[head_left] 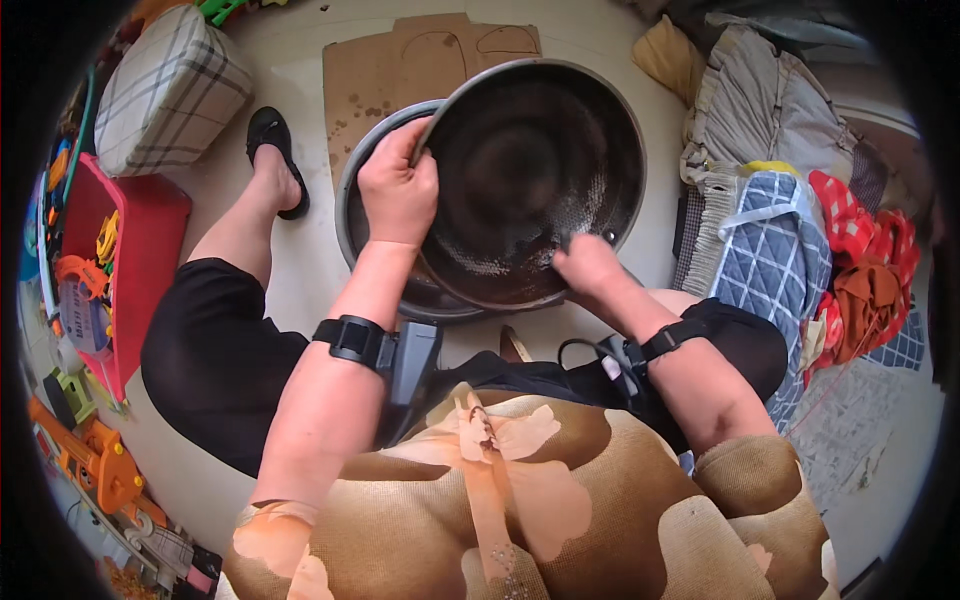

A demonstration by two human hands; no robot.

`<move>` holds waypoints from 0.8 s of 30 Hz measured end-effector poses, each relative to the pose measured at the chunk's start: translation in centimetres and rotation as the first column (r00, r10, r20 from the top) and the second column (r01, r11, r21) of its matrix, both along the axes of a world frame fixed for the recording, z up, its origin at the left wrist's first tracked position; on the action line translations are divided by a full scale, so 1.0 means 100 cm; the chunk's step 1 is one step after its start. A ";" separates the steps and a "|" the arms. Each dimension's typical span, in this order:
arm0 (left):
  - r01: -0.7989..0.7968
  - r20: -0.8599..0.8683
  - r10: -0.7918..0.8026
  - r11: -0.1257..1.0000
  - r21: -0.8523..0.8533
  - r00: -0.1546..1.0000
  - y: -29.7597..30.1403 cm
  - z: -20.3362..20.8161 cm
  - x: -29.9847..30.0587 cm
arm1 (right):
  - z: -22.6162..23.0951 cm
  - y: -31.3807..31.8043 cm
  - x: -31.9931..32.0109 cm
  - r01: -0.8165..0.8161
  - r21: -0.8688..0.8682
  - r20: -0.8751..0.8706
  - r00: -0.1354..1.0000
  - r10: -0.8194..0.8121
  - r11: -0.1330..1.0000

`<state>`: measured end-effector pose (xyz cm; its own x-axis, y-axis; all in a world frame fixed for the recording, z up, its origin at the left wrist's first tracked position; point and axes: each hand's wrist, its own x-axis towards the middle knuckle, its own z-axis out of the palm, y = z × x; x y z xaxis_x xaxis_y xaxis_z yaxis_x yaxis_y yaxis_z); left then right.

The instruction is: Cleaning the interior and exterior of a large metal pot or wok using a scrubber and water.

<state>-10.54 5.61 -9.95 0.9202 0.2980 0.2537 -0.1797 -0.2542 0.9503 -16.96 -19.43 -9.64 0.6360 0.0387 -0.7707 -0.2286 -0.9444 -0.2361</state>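
Note:
A large round dark pan (520, 150) is tilted up in front of me, its inside facing me. Honeycomb texture and pale, shiny streaks show on its lower right inner wall. My left hand (398, 185) is closed around the pan's left rim. Near the lower right inside of the pan, my right hand (590, 262) is closed, with a small greyish bit at its fingertips that I cannot make out. Under and behind the pan sits a wider metal basin (352, 215), mostly hidden by it.
Stained, flattened cardboard (350, 95) lies on the floor beyond the basin. Left are a red bin (150, 230) of toys, orange toys (105, 465) and a plaid cushion (170, 90). Piled clothes and cloths (775, 240) lie at right. My knees flank the basin.

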 end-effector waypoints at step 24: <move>-0.011 0.046 0.011 1.000 0.004 0.999 0.000 -0.003 0.001 | 0.001 0.084 -0.009 0.474 0.279 -0.362 0.858 -0.365 0.835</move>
<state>-10.40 5.62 -10.30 0.9042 0.3071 0.2967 -0.2199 -0.2608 0.9400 -17.89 -11.05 -9.58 0.4096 0.1165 -0.9048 -0.6907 -0.6083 -0.3910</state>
